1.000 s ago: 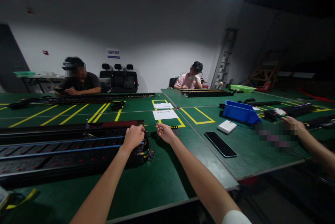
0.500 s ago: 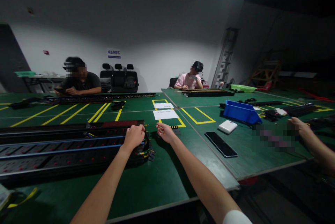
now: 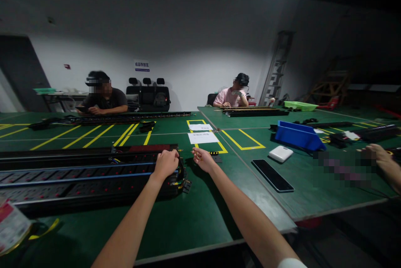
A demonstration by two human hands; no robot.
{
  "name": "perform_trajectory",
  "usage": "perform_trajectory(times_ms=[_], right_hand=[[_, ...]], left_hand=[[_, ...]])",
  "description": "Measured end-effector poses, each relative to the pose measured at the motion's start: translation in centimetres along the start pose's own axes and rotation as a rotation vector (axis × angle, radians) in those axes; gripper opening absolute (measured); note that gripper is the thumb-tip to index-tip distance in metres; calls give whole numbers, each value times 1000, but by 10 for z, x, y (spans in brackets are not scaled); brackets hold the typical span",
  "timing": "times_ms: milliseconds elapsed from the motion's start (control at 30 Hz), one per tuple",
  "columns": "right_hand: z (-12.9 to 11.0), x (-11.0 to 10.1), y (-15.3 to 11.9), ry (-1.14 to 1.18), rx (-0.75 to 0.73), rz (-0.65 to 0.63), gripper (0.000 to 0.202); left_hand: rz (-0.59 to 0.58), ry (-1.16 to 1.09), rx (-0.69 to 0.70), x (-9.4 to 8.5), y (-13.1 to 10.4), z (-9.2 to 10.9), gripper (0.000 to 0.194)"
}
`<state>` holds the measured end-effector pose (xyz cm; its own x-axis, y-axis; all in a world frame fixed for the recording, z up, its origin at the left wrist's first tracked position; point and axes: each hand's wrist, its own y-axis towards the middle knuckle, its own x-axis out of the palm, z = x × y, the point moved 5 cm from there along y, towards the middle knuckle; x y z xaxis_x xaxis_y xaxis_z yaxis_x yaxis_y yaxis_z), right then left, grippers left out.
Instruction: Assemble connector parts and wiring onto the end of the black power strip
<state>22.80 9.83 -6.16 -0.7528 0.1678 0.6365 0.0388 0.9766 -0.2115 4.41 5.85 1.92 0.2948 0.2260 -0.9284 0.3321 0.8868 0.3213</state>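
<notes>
Long black power strips lie side by side at the left, with rows of sockets, red dots and blue edge lines. My left hand rests on their right end, its fingers curled over the edge of the rear housing. Wires and small connectors stick out of that end, partly under the hand. Just to the right, my right hand is raised a little off the table with thumb and fingers pinched together. A tiny yellowish tip shows at the fingertips, too small to name. Behind the right wrist lies a small black bracket.
A phone, a white box and a blue bin stand to the right. Another person's hand is at the far right. Two people sit across the green table. A labelled roll sits front left.
The view has swung slightly left, so everything sits farther right in the picture. Both my hands keep nearly the same pose at the strip's end.
</notes>
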Motion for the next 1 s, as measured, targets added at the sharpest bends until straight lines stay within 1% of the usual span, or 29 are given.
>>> perform_trajectory(times_ms=[167,367,567,867,1000], right_hand=[[2,-1,-1,21,12,-8,7],[7,-9,4,22,11,8,8],[10,-13,8,43,16,-24,7],[8,-9,3,4,-19,-7,8],[6,-8,-1,-11,-17,27,7]], left_hand=[[-2,10,-31,2,-2,-1,27],[-5,-1,-42,3,-4,-1,26],[-22,4,-41,3,-6,0,25],[-29,-2,-48,3,-6,-1,26],[-18,4,-45,3,-6,0,26]])
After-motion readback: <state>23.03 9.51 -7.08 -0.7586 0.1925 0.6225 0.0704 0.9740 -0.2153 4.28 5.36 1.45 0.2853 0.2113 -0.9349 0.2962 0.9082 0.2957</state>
